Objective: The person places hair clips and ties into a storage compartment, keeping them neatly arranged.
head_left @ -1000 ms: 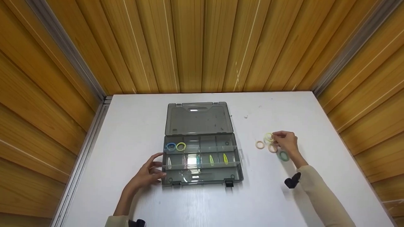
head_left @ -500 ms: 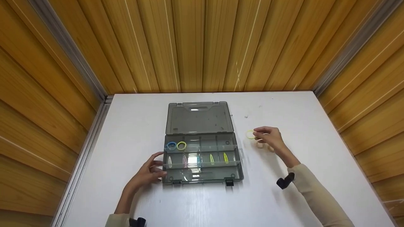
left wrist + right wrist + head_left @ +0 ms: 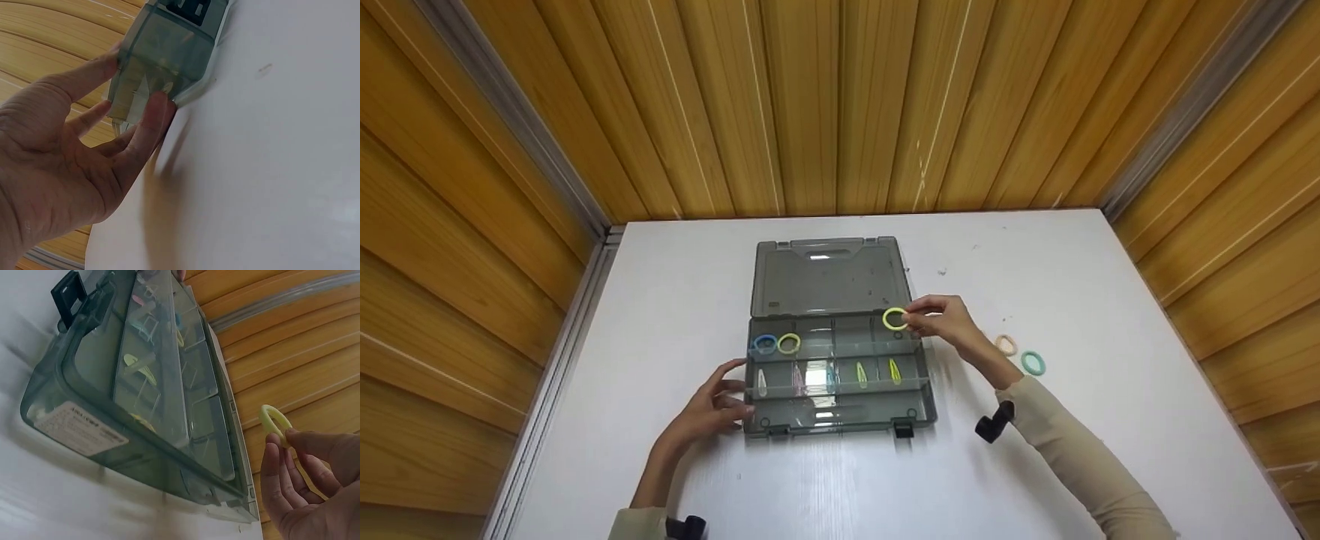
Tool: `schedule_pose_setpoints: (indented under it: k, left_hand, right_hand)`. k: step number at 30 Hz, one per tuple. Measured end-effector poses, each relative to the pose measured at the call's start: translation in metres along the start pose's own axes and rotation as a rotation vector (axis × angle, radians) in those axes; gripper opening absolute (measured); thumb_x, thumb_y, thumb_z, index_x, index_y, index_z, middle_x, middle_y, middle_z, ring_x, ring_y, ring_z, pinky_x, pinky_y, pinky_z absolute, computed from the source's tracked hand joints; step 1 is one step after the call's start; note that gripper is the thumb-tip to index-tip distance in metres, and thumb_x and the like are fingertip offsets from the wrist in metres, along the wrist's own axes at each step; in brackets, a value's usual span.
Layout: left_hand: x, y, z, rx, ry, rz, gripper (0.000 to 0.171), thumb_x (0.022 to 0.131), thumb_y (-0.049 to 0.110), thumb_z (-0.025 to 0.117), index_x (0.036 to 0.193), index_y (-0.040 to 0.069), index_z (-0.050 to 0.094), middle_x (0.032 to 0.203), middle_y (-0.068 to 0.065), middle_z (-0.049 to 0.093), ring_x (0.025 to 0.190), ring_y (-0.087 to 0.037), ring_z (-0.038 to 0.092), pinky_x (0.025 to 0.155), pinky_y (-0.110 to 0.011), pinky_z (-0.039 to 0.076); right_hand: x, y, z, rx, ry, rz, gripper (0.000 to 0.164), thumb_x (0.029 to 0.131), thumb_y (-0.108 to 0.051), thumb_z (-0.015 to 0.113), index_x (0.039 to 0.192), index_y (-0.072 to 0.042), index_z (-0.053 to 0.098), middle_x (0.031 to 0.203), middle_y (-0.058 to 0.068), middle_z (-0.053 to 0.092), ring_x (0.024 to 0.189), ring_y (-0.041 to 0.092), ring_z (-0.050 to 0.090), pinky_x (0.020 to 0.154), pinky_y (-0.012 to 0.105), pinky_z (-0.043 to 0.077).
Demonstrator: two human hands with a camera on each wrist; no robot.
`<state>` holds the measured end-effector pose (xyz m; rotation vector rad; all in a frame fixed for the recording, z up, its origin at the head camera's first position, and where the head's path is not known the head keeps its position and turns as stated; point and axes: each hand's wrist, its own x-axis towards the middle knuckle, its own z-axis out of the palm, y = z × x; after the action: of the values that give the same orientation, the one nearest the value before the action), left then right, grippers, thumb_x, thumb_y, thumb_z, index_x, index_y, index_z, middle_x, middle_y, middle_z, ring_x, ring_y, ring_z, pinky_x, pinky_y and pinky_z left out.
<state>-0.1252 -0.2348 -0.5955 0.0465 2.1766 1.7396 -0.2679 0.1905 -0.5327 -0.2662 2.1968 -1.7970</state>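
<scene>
Pinched between my right thumb and fingers is a yellow hair tie [image 3: 264,415]. The right hand [image 3: 946,321] holds it above the back right compartment of a grey see-through divided box [image 3: 840,431]. My left hand [image 3: 706,412] touches the box's left end, fingers extended and spread along its wall, as the left wrist view shows. A blue hair tie [image 3: 765,337] and another yellow one lie in the back row's left part. Hair clips sit in the middle row, among them a green clip [image 3: 862,374] and a yellow clip [image 3: 895,372].
On the white table [image 3: 1110,450], right of the box, lie a peach hair tie [image 3: 998,343] and a green hair tie [image 3: 1024,361], partly near the right forearm. The box's lid [image 3: 831,281] lies folded back behind it. Wood-look walls [image 3: 840,112] enclose the table.
My right hand has lifted the yellow hair tie from the small pile and carried it left to over the box. The left hand has stayed at the box's left end.
</scene>
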Motion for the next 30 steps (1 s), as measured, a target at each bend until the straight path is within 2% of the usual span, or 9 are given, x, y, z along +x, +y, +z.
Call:
schedule_pose_setpoints:
  k: [8, 12, 15, 22, 27, 30]
  left_hand:
    - [0.0, 0.002, 0.001, -0.018, 0.002, 0.023, 0.085, 0.091, 0.01, 0.076, 0.16, 0.016, 0.028, 0.138, -0.034, 0.051, 0.103, -0.027, 0.07, 0.077, -0.046, 0.063]
    - [-0.002, 0.002, 0.001, -0.023, 0.003, 0.015, 0.085, 0.09, 0.009, 0.076, 0.16, 0.017, 0.028, 0.139, -0.034, 0.051, 0.104, -0.028, 0.069, 0.077, -0.046, 0.063]
    - [-0.003, 0.001, 0.001, -0.021, 0.0, 0.014, 0.085, 0.091, 0.009, 0.076, 0.16, 0.017, 0.028, 0.14, -0.034, 0.05, 0.105, -0.029, 0.069, 0.077, -0.046, 0.063]
    - [-0.007, 0.003, 0.001, -0.009, 0.035, -0.011, 0.085, 0.09, 0.012, 0.077, 0.16, 0.019, 0.028, 0.139, -0.031, 0.052, 0.106, -0.028, 0.068, 0.075, -0.044, 0.062]
    - [-0.009, 0.001, 0.003, -0.01, 0.027, -0.009, 0.086, 0.09, 0.011, 0.077, 0.16, 0.018, 0.027, 0.139, -0.032, 0.051, 0.106, -0.028, 0.069, 0.077, -0.044, 0.063]
    - [-0.009, 0.001, 0.003, -0.013, 0.026, -0.01, 0.085, 0.09, 0.011, 0.077, 0.16, 0.019, 0.028, 0.139, -0.032, 0.051, 0.107, -0.029, 0.069, 0.077, -0.043, 0.063]
  right_hand:
    - [0.013, -0.005, 0.027, 0.006, -0.071, -0.004, 0.032, 0.091, -0.003, 0.075, 0.116, 0.015, 0.066, 0.09, 0.005, 0.076, 0.077, 0.015, 0.076, 0.075, 0.033, 0.064]
    - [0.018, -0.006, 0.042, -0.031, -0.081, 0.005, 0.031, 0.09, -0.005, 0.076, 0.114, 0.013, 0.068, 0.093, 0.013, 0.077, 0.08, 0.019, 0.077, 0.076, 0.035, 0.064]
    - [0.023, -0.007, 0.052, -0.05, -0.08, 0.018, 0.029, 0.09, -0.006, 0.077, 0.113, 0.011, 0.069, 0.094, 0.013, 0.077, 0.08, 0.018, 0.077, 0.076, 0.035, 0.064]
    - [0.03, -0.005, 0.071, -0.039, -0.111, 0.02, 0.028, 0.091, -0.005, 0.076, 0.113, 0.011, 0.069, 0.096, 0.013, 0.076, 0.085, 0.024, 0.077, 0.086, 0.047, 0.062]
    - [0.03, -0.002, 0.083, -0.01, -0.095, 0.056, 0.026, 0.089, -0.003, 0.077, 0.11, 0.011, 0.071, 0.088, 0.003, 0.076, 0.082, 0.022, 0.077, 0.083, 0.043, 0.063]
    - [0.032, 0.0, 0.09, 0.005, -0.102, 0.054, 0.025, 0.089, -0.001, 0.076, 0.109, 0.012, 0.07, 0.089, 0.005, 0.076, 0.08, 0.017, 0.076, 0.083, 0.04, 0.063]
